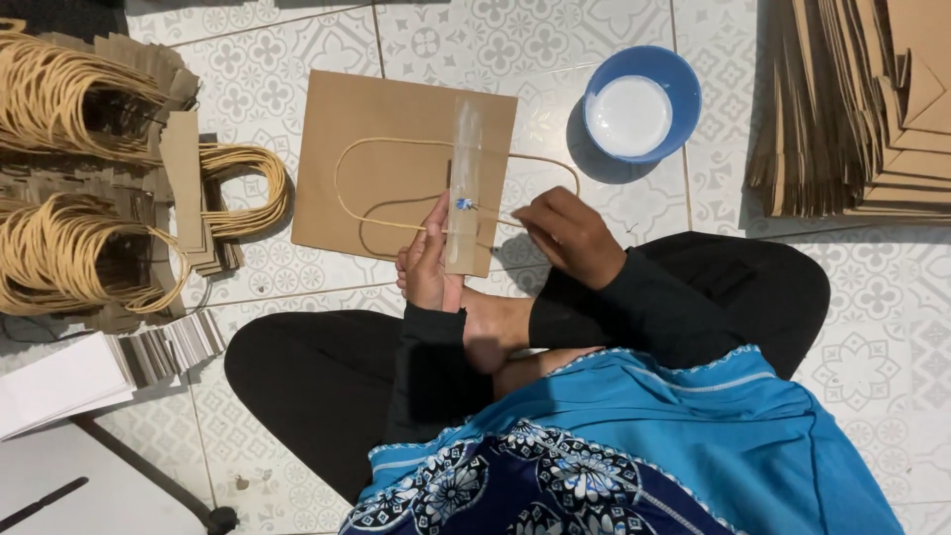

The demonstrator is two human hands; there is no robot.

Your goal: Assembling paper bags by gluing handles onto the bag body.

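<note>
Down on the patterned tile floor [297, 59], a flat brown paper bag [386, 168] lies just ahead of the person's crossed legs, its long edges running from nine to three o'clock. A pale twisted-paper cord handle [347, 188] loops across its face and sticks out past the bag's three o'clock edge. Over the bag stands a narrow cardboard strip [463, 188], long axis from twelve to six o'clock, with a glossy sheen along its upper part and a small blue mark near its middle.

The left hand [428, 260] comes up from six o'clock, palm turned inward, thumb and fingers pinched on the strip's lower part. The right hand [572, 236] comes in from four o'clock, knuckles up, fingers curled together around the cord just beside the strip. Both wrists wear dark sleeves, and the two hands sit near each other without touching.

At two o'clock from the bag sits a blue bowl [639, 104] of white liquid. Stacks of handle strips [89, 168] lie at nine o'clock, and a fanned pile of flat bags [862, 109] at three o'clock.
</note>
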